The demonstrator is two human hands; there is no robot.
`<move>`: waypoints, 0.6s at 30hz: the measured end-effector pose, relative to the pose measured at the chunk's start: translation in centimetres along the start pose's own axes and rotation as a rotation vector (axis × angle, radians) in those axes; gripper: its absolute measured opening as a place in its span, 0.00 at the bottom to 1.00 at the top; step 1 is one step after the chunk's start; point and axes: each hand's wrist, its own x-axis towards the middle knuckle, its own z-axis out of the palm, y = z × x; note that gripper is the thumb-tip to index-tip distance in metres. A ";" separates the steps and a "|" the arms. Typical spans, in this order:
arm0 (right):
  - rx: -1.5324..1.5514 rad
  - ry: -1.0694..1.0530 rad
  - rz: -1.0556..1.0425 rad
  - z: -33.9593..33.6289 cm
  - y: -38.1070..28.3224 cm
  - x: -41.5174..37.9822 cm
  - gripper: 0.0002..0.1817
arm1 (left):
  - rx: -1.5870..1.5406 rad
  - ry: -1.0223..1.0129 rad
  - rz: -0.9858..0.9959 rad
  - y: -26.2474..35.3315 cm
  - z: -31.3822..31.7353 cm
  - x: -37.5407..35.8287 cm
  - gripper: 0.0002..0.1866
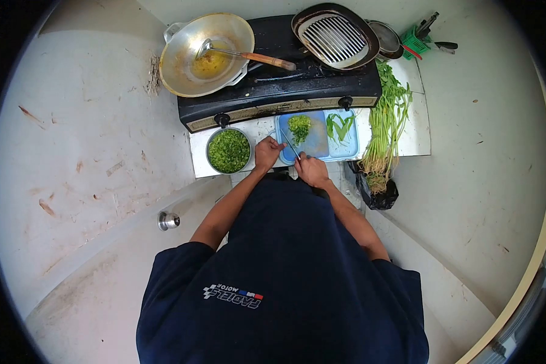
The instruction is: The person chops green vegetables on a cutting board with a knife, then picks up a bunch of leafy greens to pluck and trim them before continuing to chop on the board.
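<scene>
My right hand [311,169] grips a knife [290,145] whose blade reaches up onto the blue cutting board [318,144]. My left hand [267,153] rests at the board's left edge, fingers bent, touching the board near the blade. A pile of chopped greens [299,127] lies at the far end of the board. Uncut green stems [340,127] lie on a light blue tray [350,145] just right of the board. A metal bowl [229,151] full of chopped greens stands left of my left hand.
A black stove [279,91] sits behind the board, with a wok [206,53] holding a ladle and yellow oil, and a grill pan [335,36]. A bunch of long-stemmed greens [384,130] lies on the right over a black bag [377,195].
</scene>
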 end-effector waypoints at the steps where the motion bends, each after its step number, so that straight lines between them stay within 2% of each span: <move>1: -0.006 -0.005 -0.005 -0.1 -0.1 0.0 0.21 | 0.016 0.006 0.001 0.0 -0.1 -0.1 0.21; 18: -0.051 0.017 -0.080 0.5 0.4 0.4 0.18 | -0.031 -0.012 -0.010 0.4 -0.5 -0.2 0.17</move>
